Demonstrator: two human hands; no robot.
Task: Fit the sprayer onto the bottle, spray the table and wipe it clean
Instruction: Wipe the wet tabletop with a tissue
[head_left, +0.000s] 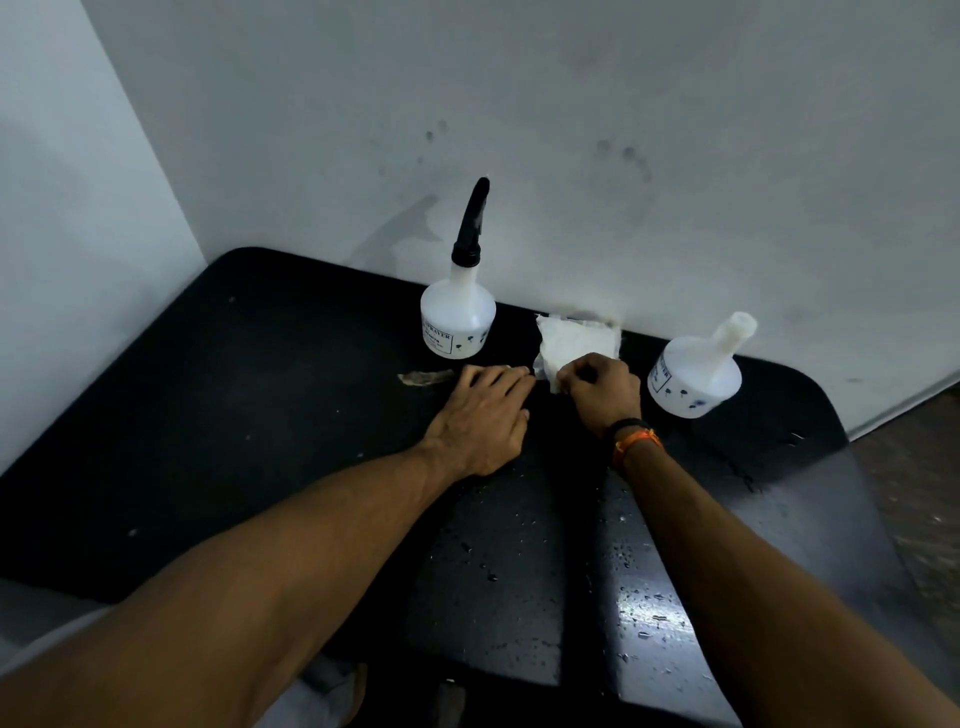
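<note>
Two white bottles stand at the far edge of my black tabletop (260, 415), against a pale wall (623, 130). I see the left bottle (457, 322) upright with the black sprayer (471, 221) fitted on its neck, the nozzle rising tall and leaning slightly right; a printed label shows on its left side. I see the right bottle (693, 376) with a bare open neck, no sprayer on it, well apart from the first. Between the two, close to the wall, lies a crumpled white cloth (576, 343). My right hand (602, 392) is clenched on the near edge of this cloth, fingers curled over a fold; dark and orange bands (636, 439) circle that wrist. My left hand (480, 415) lies flat and released, palm down, fingers together and pointing toward the cloth, its fingertips just beside the cloth's left edge; I cannot tell whether they touch it. A small brownish scrap (423, 376) rests on the tabletop just left of that hand, in front of the sprayer bottle. Water droplets (639, 613) bead on the near right part of the tabletop, where light glints.
</note>
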